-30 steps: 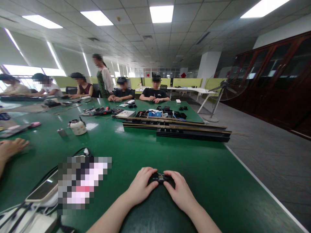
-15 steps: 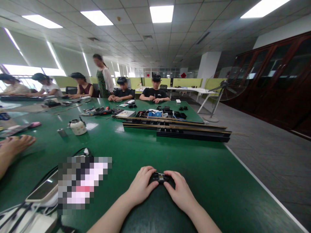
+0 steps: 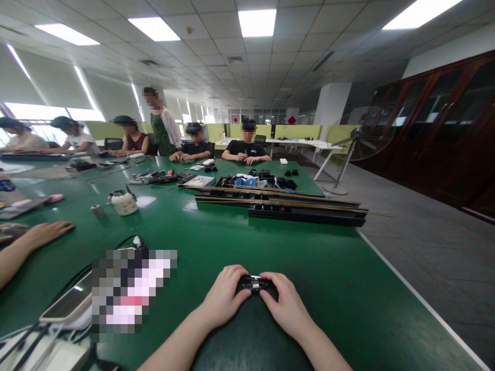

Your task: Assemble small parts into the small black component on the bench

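A small black device with a pale, shiny middle part (image 3: 254, 284) is held low over the green table (image 3: 320, 278), close in front of me. My left hand (image 3: 228, 291) is wrapped around its left end, thumb at the near side and fingers over the far side. Around the right end my right hand (image 3: 284, 296) closes in the same way. Both palms and fingers cover the ends of the device, so its exact kind cannot be made out.
Black channel bars (image 3: 307, 214) with thin brass rods lie across the table ahead. To the left are a white jar (image 3: 124, 202), a small metal cylinder (image 3: 98, 211), a phone (image 3: 69, 299) with cables, and another person's hand (image 3: 48, 234). Several people sit around the far edges.
My hands stay in place, while the device's middle part looks slightly turned. The other person's hand at left has moved right along the table. The standing person has leaned left.
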The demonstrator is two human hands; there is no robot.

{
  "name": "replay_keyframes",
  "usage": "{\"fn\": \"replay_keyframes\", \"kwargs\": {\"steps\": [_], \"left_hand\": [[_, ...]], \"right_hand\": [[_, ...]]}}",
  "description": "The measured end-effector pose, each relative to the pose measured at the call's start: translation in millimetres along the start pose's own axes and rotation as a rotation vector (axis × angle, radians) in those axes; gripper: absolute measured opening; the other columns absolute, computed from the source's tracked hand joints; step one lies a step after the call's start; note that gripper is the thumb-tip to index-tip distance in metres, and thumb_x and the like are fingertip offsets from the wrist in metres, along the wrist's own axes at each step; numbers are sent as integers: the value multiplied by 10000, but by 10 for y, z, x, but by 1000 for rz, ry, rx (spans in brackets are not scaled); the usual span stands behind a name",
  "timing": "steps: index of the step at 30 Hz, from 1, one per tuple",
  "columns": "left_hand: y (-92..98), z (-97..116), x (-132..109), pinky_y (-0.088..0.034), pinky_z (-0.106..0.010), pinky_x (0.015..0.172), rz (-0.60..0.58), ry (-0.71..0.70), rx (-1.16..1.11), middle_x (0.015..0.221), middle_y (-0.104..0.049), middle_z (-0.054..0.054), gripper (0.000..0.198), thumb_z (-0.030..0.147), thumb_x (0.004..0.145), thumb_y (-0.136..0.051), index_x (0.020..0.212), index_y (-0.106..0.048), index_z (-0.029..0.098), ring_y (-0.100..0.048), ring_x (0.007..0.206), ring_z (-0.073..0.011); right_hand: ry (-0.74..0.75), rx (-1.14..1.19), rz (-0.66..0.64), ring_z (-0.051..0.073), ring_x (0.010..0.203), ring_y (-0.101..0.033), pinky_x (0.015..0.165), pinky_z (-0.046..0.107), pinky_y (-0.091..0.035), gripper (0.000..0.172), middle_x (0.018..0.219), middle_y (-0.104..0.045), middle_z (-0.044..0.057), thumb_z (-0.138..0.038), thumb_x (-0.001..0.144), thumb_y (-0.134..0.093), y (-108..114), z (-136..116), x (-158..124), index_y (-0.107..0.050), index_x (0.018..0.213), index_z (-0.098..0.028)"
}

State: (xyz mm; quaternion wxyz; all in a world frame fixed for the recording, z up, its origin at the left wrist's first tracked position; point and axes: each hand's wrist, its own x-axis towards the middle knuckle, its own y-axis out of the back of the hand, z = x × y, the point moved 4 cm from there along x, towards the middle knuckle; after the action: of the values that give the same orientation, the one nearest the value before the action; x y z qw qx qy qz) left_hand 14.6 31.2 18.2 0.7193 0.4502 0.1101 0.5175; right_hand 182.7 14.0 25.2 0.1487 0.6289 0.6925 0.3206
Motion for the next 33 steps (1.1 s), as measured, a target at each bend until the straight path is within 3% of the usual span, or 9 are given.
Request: {"fn": "replay_keyframes", "kwargs": {"steps": [10,33], "left_hand": [[-37,-49,-8,-407,-423,936,1,-8,15,1137,-549,-95,360,233,804,-589,1152,-508,196,-487,1075,-257],[-17,-16,-20,-402,-412,931,-18,-19,2,1116,-550,-91,287,197,804,-577,1088,-531,193,-486,1061,-249]], "right_hand": [[-2,6,6,225,1030,-548,932,373,-387,266,1050,-640,62,-227,754,-515,-2,2,-6,-606,1004,-222],[-2,-13,3,223,1012,-555,921,377,-393,251,1033,-647,62,-226,745,-527,-9,4,0,-611,982,-216]]}}
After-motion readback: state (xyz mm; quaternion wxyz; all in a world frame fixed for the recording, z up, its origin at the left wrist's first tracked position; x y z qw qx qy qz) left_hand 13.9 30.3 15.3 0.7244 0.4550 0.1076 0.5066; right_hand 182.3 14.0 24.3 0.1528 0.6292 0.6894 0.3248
